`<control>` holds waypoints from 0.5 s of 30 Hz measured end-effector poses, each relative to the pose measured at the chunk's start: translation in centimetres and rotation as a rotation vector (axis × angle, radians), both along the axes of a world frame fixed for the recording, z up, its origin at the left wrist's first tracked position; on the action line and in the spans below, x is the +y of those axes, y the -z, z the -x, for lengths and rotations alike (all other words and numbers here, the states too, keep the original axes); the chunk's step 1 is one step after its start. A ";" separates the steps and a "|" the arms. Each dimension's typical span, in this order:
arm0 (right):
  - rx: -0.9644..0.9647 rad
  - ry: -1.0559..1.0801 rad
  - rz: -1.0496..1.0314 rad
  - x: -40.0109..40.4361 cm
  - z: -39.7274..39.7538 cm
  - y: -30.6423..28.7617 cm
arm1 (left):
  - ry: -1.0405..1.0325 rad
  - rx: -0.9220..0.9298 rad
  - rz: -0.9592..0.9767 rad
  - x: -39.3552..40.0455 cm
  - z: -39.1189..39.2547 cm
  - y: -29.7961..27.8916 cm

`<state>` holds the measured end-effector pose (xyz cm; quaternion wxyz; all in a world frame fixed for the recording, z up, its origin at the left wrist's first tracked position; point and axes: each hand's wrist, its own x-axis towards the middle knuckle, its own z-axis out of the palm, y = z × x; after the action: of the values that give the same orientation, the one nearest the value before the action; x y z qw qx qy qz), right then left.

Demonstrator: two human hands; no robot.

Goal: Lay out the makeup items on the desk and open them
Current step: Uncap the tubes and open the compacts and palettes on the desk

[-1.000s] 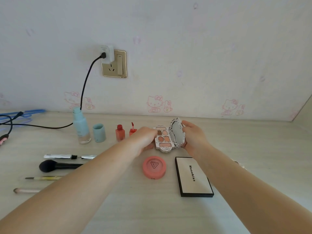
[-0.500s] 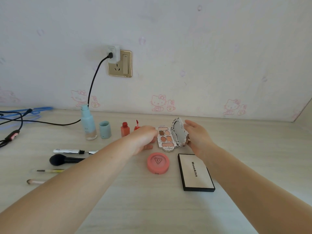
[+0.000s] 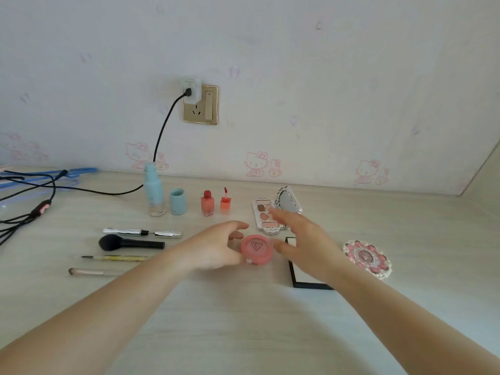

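**Both hands close in on the pink compact**

Nearest the camera, two bare forearms reach across the pale desk (image 3: pixel 243 320). The left hand (image 3: pixel 216 250) cups the left edge of the round pink compact (image 3: pixel 256 249), fingers curled round it, thumb under the near rim. The right hand (image 3: pixel 303 239) comes in from the right with fingers spread and relaxed, holding nothing, thumb just beside the compact's right edge. So the compact sits between both hands, lid shut, a triangle logo on top with lettering too small to read; opening it looks next. Behind the right wrist lies the black-framed flat palette (image 3: pixel 297 280), its label covered. Farther back, the ornate eyeshadow palette (image 3: pixel 266 216) stands open, mirror up.
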<state>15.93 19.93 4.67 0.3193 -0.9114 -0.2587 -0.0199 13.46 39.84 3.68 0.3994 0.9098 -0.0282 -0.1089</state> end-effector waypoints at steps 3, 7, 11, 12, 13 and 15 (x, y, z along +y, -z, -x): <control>-0.034 -0.037 0.230 0.9 0.8 0.8 | 0.018 -0.072 -0.098 -0.4 0.4 0.6; -0.142 -0.043 0.404 1.9 0.7 1.7 | 0.006 -0.133 -0.130 -0.7 0.2 1.2; -0.204 -0.042 0.481 2.4 0.1 2.2 | -0.014 -0.181 -0.079 -0.7 0.3 1.5; -0.200 -0.042 0.476 2.4 0.0 2.3 | -0.009 -0.184 -0.059 -0.7 0.4 1.7; -0.198 -0.046 0.465 2.3 -0.1 2.3 | -0.004 -0.179 -0.021 -0.7 0.5 1.7; -0.222 -0.072 0.394 2.0 0.0 2.3 | -0.020 -0.147 0.127 -0.3 0.9 1.7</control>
<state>15.90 21.91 2.41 0.1053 -0.9385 -0.3238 -0.0579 12.59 39.51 1.98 0.4541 0.8885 -0.0553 -0.0359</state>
